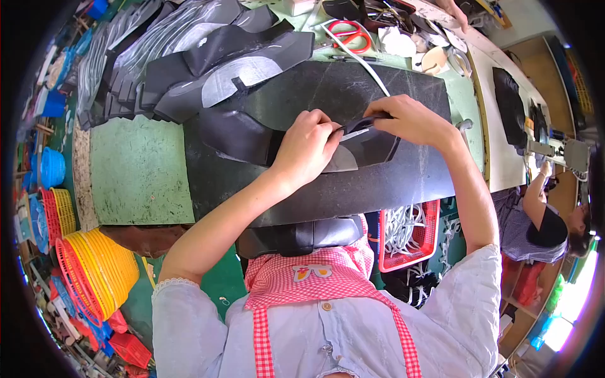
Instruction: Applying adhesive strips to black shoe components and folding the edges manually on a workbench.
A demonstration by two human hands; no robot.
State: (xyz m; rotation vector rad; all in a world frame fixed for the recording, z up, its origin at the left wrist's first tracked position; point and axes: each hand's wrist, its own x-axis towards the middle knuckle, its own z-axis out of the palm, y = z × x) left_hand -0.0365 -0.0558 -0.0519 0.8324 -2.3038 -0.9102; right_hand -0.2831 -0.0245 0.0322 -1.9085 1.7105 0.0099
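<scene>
Both of my hands are closed on a black, leather-like cut piece [239,135] lying on a dark work mat [378,186]. The fingers of my left hand [307,143] pinch its raised edge near the middle. To the right, my right hand [413,120] grips the same edge between thumb and fingers. The edge looks folded and bunched between the two hands. Below it shows a paler grey patch of the piece. A narrow white strip [364,64] runs from the back of the table to my right fingers; its end is hidden there.
Overlapping black and grey cut pieces [135,63] lie at the back left. Red-handled scissors [367,41] lie behind the mat. A red basket [435,242] of white strips stands below the table edge. Yellow baskets [110,271] are at left. Another person [539,217] works at right.
</scene>
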